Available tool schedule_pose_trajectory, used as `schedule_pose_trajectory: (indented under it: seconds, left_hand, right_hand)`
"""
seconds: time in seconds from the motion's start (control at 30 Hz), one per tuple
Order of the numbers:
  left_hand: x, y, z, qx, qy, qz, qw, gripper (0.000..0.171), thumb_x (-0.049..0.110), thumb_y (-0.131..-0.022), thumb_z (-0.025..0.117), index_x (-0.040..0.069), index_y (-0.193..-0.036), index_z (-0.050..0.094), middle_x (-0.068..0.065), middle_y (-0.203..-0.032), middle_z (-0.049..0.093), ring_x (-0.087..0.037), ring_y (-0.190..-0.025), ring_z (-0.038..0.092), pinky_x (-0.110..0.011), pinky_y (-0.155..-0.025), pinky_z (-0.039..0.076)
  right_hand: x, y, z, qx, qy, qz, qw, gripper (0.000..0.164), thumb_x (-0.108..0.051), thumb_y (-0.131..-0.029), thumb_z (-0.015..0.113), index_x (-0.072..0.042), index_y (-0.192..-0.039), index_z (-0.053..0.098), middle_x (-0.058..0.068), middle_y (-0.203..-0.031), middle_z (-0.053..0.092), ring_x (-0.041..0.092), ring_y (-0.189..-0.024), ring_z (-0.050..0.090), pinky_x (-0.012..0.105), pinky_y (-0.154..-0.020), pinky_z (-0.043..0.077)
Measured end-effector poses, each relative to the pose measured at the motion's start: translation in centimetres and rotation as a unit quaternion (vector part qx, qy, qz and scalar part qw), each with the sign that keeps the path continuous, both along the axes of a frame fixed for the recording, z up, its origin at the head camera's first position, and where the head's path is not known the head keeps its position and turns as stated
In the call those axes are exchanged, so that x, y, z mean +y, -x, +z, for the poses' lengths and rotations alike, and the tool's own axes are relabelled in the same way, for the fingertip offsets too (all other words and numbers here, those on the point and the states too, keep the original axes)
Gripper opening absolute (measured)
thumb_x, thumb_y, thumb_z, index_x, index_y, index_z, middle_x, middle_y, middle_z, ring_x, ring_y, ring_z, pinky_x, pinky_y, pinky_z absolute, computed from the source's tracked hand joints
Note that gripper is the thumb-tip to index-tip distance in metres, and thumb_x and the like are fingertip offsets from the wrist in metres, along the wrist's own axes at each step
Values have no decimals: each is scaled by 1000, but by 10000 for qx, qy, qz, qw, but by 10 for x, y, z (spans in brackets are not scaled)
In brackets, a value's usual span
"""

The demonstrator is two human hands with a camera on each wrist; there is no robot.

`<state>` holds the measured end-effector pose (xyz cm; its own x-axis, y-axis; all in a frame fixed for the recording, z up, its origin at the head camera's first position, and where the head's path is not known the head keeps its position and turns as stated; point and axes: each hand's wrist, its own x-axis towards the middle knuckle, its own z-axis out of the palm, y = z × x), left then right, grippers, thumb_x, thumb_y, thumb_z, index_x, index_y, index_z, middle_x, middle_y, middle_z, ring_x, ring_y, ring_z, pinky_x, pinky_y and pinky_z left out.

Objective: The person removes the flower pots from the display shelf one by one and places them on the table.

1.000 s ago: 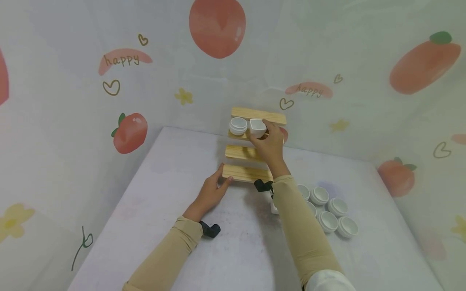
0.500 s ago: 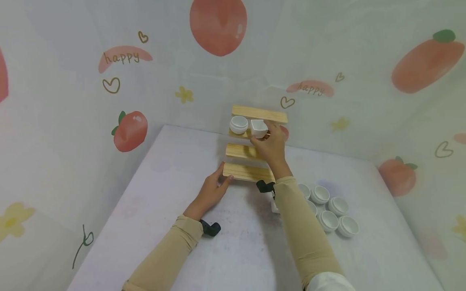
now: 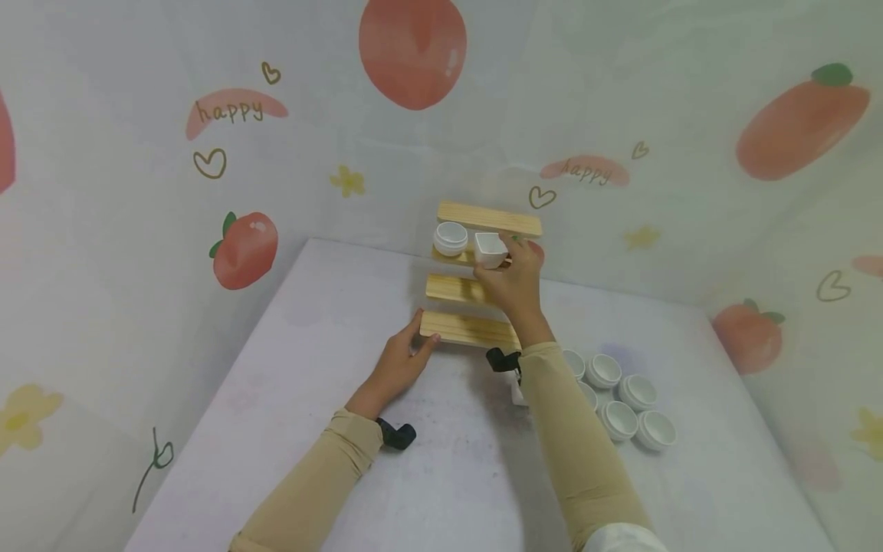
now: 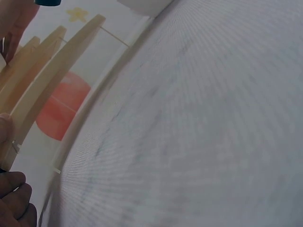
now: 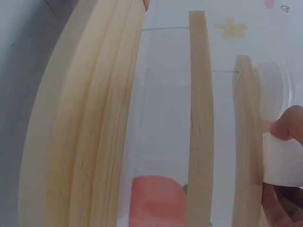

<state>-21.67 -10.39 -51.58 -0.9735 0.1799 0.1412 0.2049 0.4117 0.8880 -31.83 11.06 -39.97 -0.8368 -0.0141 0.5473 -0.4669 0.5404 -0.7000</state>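
In the head view, my right hand (image 3: 516, 287) pinches a small white square bowl (image 3: 490, 249) between thumb and fingers at the second board from the top of a tiered wooden rack. A white round bowl (image 3: 451, 238) stands on that board, just left of the square one. My left hand (image 3: 396, 366) grips the left end of the lowest board (image 3: 467, 329), thumb at its front edge. From the right wrist, the square bowl (image 5: 284, 161) shows right against the board's edge (image 5: 248, 142). Clear side panels joining the boards show in both wrist views.
Several white round bowls (image 3: 619, 420) stand on the table right of the rack, partly hidden by my right sleeve (image 3: 572, 437). Another white piece (image 3: 519, 392) peeks out beside that wrist. A fruit-printed backdrop (image 3: 414, 153) rises close behind the rack.
The square bowl in my right hand has shifted slightly right and a little lower beside the round bowl. My left hand keeps its hold on the lowest board.
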Motion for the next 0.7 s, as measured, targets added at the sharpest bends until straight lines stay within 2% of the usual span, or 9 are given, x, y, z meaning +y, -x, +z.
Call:
schedule_pose_trajectory:
  seconds: [0.43, 0.7]
  left_hand:
    - [0, -2, 0, -51, 9, 14, 10000, 84, 49, -109, 58, 2, -168, 22, -16, -175, 23, -29, -163, 25, -48, -134, 25]
    - [1, -1, 1, -82, 52, 30, 9999, 84, 50, -109, 56, 3, -168, 21, -16, -176, 22, -28, -163, 23, -46, -134, 24]
  right_hand:
    - [6, -9, 0, -46, -180, 55, 9998, 64, -6, -82, 87, 14, -137, 62, 32, -128, 66, 40, -113, 71, 44, -90, 67]
    - [7, -12, 3, -28, -215, 15, 9998, 65, -5, -81, 88, 13, -137, 63, 30, -130, 65, 40, -115, 71, 44, -91, 67]
